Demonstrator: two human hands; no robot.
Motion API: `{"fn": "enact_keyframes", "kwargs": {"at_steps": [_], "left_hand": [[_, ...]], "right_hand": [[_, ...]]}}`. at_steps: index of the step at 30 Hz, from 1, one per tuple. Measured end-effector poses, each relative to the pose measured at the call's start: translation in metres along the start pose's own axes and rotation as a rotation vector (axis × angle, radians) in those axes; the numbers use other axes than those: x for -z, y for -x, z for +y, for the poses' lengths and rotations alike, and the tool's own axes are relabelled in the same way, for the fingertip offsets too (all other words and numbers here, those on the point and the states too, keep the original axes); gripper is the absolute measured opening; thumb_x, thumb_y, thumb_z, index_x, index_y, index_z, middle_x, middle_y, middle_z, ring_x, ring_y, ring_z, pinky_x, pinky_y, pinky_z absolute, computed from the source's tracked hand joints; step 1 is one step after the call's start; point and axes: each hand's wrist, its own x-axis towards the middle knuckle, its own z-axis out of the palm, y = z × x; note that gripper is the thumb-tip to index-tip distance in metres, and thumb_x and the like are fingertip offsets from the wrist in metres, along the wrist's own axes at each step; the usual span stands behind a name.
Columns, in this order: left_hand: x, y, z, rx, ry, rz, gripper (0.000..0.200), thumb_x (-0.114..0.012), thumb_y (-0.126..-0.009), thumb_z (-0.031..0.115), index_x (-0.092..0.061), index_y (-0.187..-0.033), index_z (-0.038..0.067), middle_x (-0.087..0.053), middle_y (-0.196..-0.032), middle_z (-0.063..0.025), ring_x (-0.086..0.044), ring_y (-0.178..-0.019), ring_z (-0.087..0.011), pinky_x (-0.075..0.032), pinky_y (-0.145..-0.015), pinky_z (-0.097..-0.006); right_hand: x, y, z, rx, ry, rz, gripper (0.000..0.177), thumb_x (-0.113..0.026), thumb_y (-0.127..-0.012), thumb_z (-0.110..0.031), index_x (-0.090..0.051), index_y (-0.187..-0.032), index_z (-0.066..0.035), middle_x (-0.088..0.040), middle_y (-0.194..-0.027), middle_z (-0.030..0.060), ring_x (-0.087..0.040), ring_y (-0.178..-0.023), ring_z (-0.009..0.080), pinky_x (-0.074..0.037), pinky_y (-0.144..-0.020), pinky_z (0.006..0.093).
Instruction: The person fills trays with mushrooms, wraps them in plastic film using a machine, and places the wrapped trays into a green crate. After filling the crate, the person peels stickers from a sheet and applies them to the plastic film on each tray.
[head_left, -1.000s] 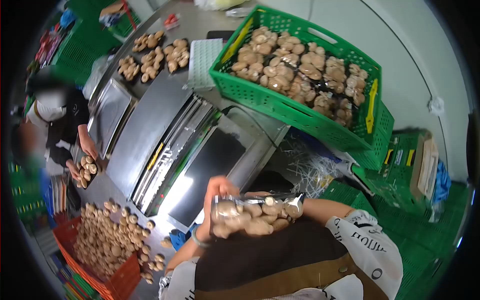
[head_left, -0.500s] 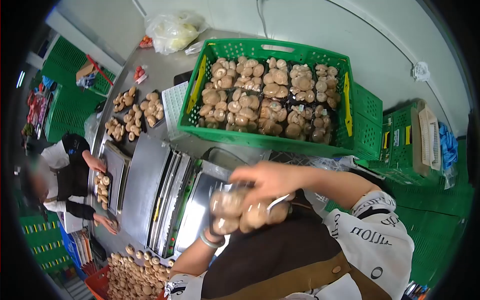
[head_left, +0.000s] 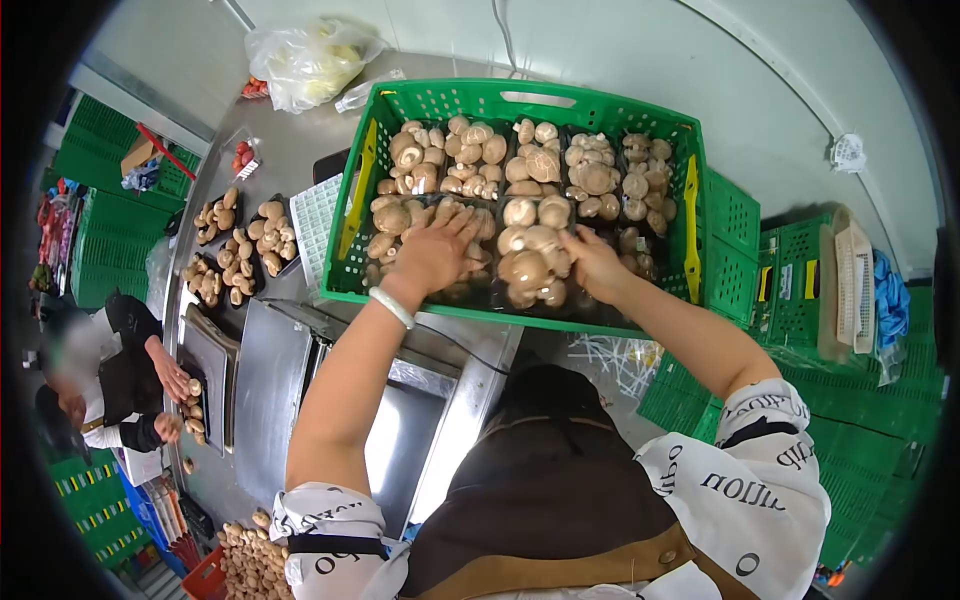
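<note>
My left hand point(head_left: 437, 255), with a pale bracelet at the wrist, lies with spread fingers over wrapped mushrooms on the left side of the large green crate point(head_left: 480, 312). My right hand point(head_left: 597, 265) grips the right edge of a wrapped mushroom pack point(head_left: 535, 250) in the crate's front row. This pack sits higher than those around it and looks slightly tilted. More mushroom packs point(head_left: 592, 165) fill the back row. Part of another pack point(head_left: 635, 250) shows to the right of my right hand.
At the left, a co-worker's hands point(head_left: 170, 375) are near mushrooms on a tray. Mushroom trays point(head_left: 238, 262) stand beside the crate, near a metal wrapping machine point(head_left: 270, 400). Loose mushrooms point(head_left: 255, 560) lie in a red crate at the bottom. Green crates point(head_left: 810, 290) stand at the right.
Both my hands have moved from above the machine up to the green crate, with a mushroom pack now in its front row. The view has shifted slightly, and the co-worker's hands have moved.
</note>
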Motion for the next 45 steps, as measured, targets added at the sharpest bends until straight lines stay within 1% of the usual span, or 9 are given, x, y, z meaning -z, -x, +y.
{"fn": "enact_keyframes", "kwargs": {"at_steps": [4, 7, 10, 14, 19, 25, 29, 38, 45], "left_hand": [[-0.004, 0.006, 0.001, 0.019, 0.048, 0.041, 0.072, -0.057, -0.086, 0.048, -0.033, -0.146, 0.016, -0.032, -0.152, -0.0053, -0.026, -0.142, -0.0235, -0.022, -0.112, -0.0491], [-0.010, 0.011, 0.001, 0.020, 0.206, 0.159, 0.068, -0.063, -0.083, 0.044, -0.042, -0.141, 0.016, -0.037, -0.149, -0.0061, -0.029, -0.140, -0.0261, -0.025, -0.112, -0.0490], [-0.015, 0.016, 0.006, -0.016, 0.299, 0.372, 0.068, -0.070, -0.079, 0.035, -0.044, -0.138, 0.013, -0.041, -0.144, -0.0125, -0.036, -0.134, -0.0323, -0.030, -0.110, -0.0461], [0.016, 0.066, 0.024, 0.066, 0.458, 0.638, 0.068, -0.069, -0.080, 0.028, -0.041, -0.139, 0.009, -0.040, -0.143, -0.0192, -0.040, -0.131, -0.0349, -0.033, -0.108, -0.0456], [0.040, 0.215, 0.038, 0.207, 0.901, 0.685, 0.064, -0.063, -0.089, 0.027, -0.035, -0.142, 0.007, -0.035, -0.145, -0.0204, -0.037, -0.133, -0.0355, -0.033, -0.108, -0.0449], [-0.022, 0.434, 0.001, 0.938, 1.361, 1.208, 0.031, -0.053, -0.096, 0.017, -0.055, -0.122, 0.001, -0.062, -0.110, -0.0084, -0.059, -0.095, -0.0151, -0.048, -0.087, -0.0296], [-0.055, 0.551, -0.023, 1.369, 1.154, 1.355, 0.029, -0.049, -0.099, 0.026, -0.059, -0.114, 0.002, -0.065, -0.100, -0.0056, -0.059, -0.084, -0.0119, -0.047, -0.079, -0.0255], [-0.122, 0.635, -0.092, 1.471, 1.317, 1.532, 0.027, -0.051, -0.098, 0.022, -0.060, -0.110, 0.000, -0.065, -0.095, -0.0057, -0.058, -0.078, -0.0094, -0.048, -0.073, -0.0236], [-0.166, 0.667, -0.195, 1.496, 1.379, 1.578, 0.034, -0.051, -0.096, 0.017, -0.055, -0.120, -0.006, -0.063, -0.107, -0.0128, -0.061, -0.097, -0.0179, -0.048, -0.087, -0.0287]], "right_hand": [[-0.019, 0.008, -0.018, -0.195, 0.527, 0.028, 0.060, -0.066, -0.089, -0.028, -0.037, -0.136, -0.004, -0.053, -0.128, 0.0116, -0.055, -0.111, 0.0238, -0.045, -0.092, 0.0395], [-0.021, 0.018, -0.030, 0.500, 1.269, 0.256, 0.072, -0.074, -0.078, -0.030, -0.038, -0.134, -0.002, -0.052, -0.123, 0.0181, -0.051, -0.114, 0.0352, -0.042, -0.096, 0.0434], [-0.050, 0.034, -0.043, 0.844, 1.637, -0.113, 0.097, -0.082, -0.063, -0.027, -0.032, -0.142, -0.002, -0.033, -0.143, 0.0219, -0.032, -0.133, 0.0392, -0.029, -0.109, 0.0457], [-0.044, -0.009, 0.005, 0.912, 2.031, -0.138, 0.053, -0.063, -0.082, -0.019, -0.043, -0.130, -0.005, -0.039, -0.134, 0.0199, -0.033, -0.131, 0.0433, -0.031, -0.106, 0.0525], [-0.097, 0.046, -0.045, 0.656, 1.946, -0.357, 0.078, -0.078, -0.068, -0.014, -0.039, -0.135, -0.003, -0.038, -0.140, 0.0207, -0.034, -0.131, 0.0395, -0.030, -0.108, 0.0453], [-0.177, 0.040, -0.015, 0.787, 1.155, -0.052, 0.043, -0.061, -0.083, -0.004, -0.051, -0.125, -0.001, -0.055, -0.121, 0.0168, -0.054, -0.112, 0.0278, -0.043, -0.095, 0.0356], [-0.314, 0.072, 0.028, 0.990, 1.286, -0.719, 0.036, -0.066, -0.080, -0.006, -0.054, -0.114, 0.000, -0.053, -0.123, 0.0154, -0.052, -0.114, 0.0324, -0.042, -0.095, 0.0387], [-0.532, -0.002, 0.156, 0.782, 1.291, -1.321, 0.040, -0.064, -0.088, -0.023, -0.051, -0.119, -0.002, -0.052, -0.124, 0.0148, -0.054, -0.111, 0.0306, -0.044, -0.094, 0.0378], [-0.662, -0.068, 0.249, 0.306, 1.207, -1.121, 0.059, -0.062, -0.090, -0.037, -0.044, -0.129, 0.003, -0.055, -0.122, 0.0167, -0.055, -0.109, 0.0220, -0.045, -0.090, 0.0330]]}}
